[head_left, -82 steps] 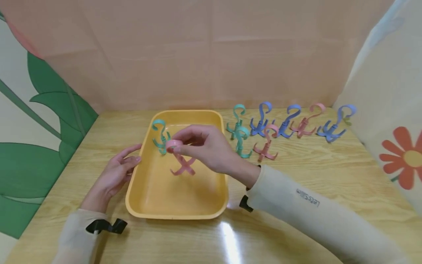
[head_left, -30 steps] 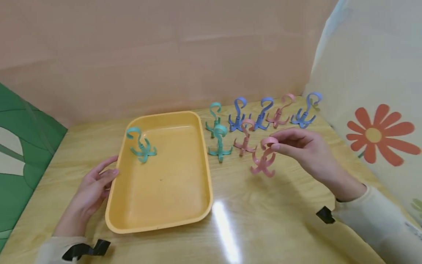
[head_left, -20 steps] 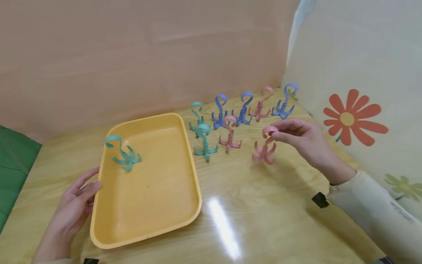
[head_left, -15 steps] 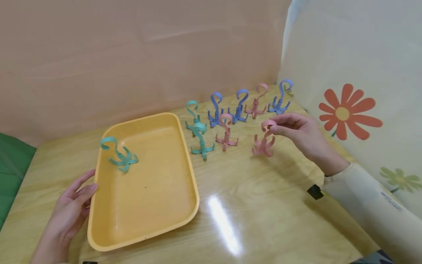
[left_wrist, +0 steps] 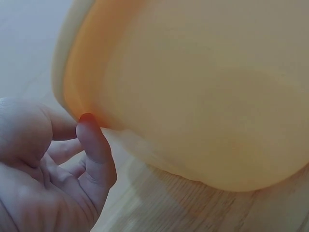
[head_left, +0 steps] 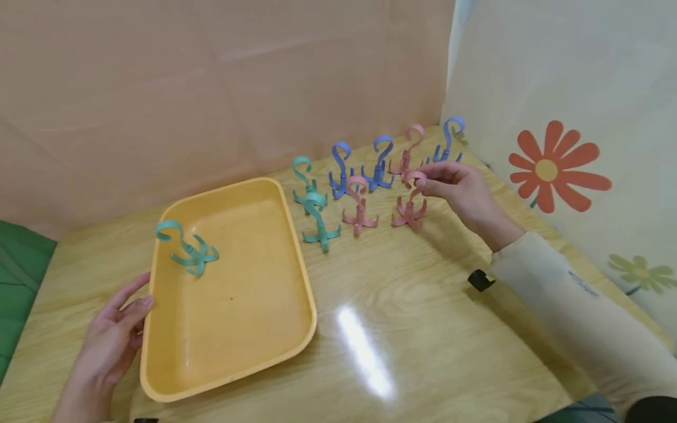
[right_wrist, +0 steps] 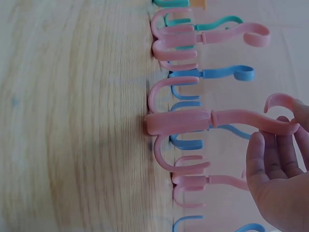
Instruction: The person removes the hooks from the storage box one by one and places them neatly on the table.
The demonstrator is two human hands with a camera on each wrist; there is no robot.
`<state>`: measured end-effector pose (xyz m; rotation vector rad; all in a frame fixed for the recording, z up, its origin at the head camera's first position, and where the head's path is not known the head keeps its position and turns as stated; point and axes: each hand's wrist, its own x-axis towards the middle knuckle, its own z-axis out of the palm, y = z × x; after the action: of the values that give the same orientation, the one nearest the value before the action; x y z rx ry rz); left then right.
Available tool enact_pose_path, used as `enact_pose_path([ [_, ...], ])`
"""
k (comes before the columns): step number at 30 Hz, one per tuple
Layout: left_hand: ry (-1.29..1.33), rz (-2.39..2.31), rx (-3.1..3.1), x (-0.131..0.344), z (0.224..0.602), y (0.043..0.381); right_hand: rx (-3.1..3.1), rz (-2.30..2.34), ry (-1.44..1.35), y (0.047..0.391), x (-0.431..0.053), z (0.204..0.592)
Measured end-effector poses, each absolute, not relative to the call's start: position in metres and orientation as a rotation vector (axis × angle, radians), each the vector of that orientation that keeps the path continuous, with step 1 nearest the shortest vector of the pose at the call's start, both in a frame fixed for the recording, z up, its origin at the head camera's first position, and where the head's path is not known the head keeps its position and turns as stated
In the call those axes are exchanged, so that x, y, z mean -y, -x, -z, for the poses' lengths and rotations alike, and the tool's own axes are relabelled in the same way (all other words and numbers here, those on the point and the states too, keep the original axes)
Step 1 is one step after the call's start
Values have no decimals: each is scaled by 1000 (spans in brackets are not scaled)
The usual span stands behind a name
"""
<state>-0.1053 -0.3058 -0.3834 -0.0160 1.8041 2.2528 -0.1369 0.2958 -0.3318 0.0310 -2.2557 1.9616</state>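
Note:
My left hand [head_left: 116, 329] holds the left rim of a yellow-orange plastic tray [head_left: 309, 282], with the thumb [left_wrist: 94, 140] at the edge in the left wrist view. Inside the tray lies one green claw hook [head_left: 194, 254], leaning on the wall. My right hand [head_left: 462, 197] pinches the curled top of a pink claw hook [head_left: 408, 211] between thumb and fingers. In the right wrist view, the base of this pink hook [right_wrist: 178, 122] is at or just above the tabletop; contact is hard to tell. Left of it stands another pink hook [head_left: 361, 214].
Two green hooks, the nearer green hook [head_left: 321, 234] among them, stand right of the tray. Behind are blue hooks, such as the middle blue hook [head_left: 378, 170], and a rear pink hook [head_left: 405, 158]. A pink sheet [head_left: 264, 88] and flowered wall panel [head_left: 555, 235] bound the wooden table.
My right hand has carried the pink hook out of the tray, to the right, then down and back beside the other pink hook. The view has swung right. My left hand stays at the tray.

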Motion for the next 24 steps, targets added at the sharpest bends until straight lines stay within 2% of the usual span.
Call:
enact_pose_path([
  [11, 42, -2251, -1777, 308, 384, 108, 2061, -2130, -116, 153, -291, 340],
  [24, 35, -2227, -1834, 304, 383, 106, 2034, -2045, -76, 143, -291, 326],
])
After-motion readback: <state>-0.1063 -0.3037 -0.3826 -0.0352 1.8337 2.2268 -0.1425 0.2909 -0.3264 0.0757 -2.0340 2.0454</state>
